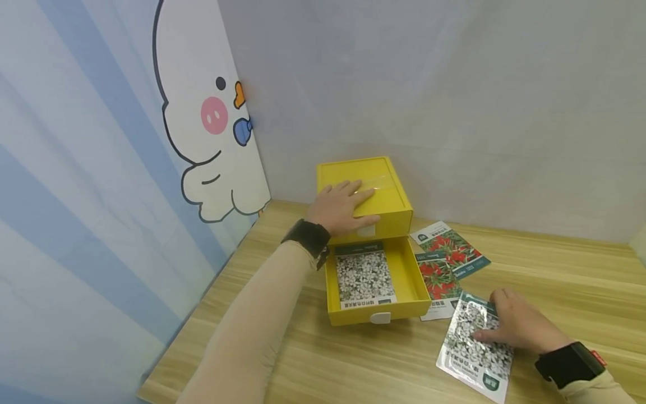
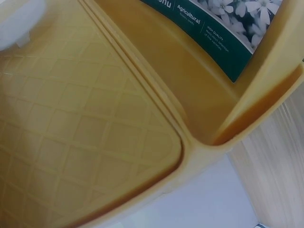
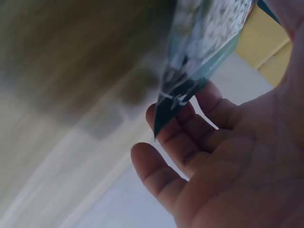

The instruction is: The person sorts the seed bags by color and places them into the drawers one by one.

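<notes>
A yellow two-drawer box (image 1: 398, 221) stands against the back wall with its lower drawer (image 1: 410, 275) pulled out. Inside that drawer lies a white-flower seed packet (image 1: 365, 275), whose green end strip also shows in the left wrist view. My left hand (image 1: 338, 207) rests on the box top, fingers spread. At the right, my right hand (image 1: 520, 322) holds another white-flower seed packet (image 1: 476, 350), thumb on its printed face. In the right wrist view, fingers (image 3: 166, 133) of that hand are behind the packet's green end. Contact between packet and table cannot be made out.
Two red-flower seed packets (image 1: 456, 249) overlap on the wooden table (image 1: 555, 269) beside the drawer's right wall. A grey cloth wall (image 1: 454, 112) closes off the back. On the left hangs a blue striped curtain (image 1: 101, 196) with a white cartoon figure (image 1: 194, 84).
</notes>
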`<state>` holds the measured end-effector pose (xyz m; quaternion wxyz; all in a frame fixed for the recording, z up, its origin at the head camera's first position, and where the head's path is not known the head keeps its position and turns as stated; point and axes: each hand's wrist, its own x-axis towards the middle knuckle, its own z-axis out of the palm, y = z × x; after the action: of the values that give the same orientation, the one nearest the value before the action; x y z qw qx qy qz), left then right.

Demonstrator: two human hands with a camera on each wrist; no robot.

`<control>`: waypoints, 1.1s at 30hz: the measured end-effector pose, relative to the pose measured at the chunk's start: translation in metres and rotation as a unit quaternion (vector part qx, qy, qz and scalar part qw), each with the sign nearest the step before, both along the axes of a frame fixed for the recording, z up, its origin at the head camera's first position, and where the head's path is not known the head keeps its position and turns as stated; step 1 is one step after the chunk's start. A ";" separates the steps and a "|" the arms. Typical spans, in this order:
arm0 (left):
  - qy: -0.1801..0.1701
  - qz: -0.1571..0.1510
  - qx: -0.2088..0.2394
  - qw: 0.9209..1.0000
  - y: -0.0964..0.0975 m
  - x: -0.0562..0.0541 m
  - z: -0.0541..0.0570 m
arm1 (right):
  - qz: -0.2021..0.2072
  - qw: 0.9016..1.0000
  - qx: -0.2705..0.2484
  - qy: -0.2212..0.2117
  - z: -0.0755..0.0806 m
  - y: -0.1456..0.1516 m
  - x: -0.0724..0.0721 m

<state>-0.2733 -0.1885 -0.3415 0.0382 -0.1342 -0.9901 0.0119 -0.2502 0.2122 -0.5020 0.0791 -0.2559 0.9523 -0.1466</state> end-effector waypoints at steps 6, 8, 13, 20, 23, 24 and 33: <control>0.003 0.001 -0.003 1.000 0.000 -0.001 0.000 | -0.011 0.999 -0.026 -0.043 0.009 0.005 -0.002; 0.004 0.000 -0.005 1.000 0.000 -0.002 -0.001 | -0.013 0.998 -0.030 -0.059 0.014 0.007 -0.003; 0.003 0.000 -0.005 1.000 0.000 -0.003 -0.002 | -0.012 0.997 -0.029 -0.073 0.026 0.010 -0.004; 0.000 -0.001 0.000 1.000 0.000 -0.004 -0.003 | 0.013 0.997 -0.045 -0.068 0.038 0.015 -0.004; 0.000 0.001 0.000 1.000 0.000 -0.005 -0.003 | 0.027 0.995 -0.066 -0.065 0.041 0.018 -0.005; 0.000 0.002 0.001 1.000 0.000 -0.005 -0.003 | 0.032 0.994 -0.074 -0.067 0.041 0.018 -0.004; 0.000 0.005 0.001 1.000 0.001 -0.004 -0.003 | 0.071 0.986 -0.125 -0.084 0.041 0.019 -0.002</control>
<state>-0.2775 -0.1870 -0.3441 0.0380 -0.1293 -0.9908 0.0115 -0.2524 0.2309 -0.4610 0.1361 -0.3179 0.8959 -0.2790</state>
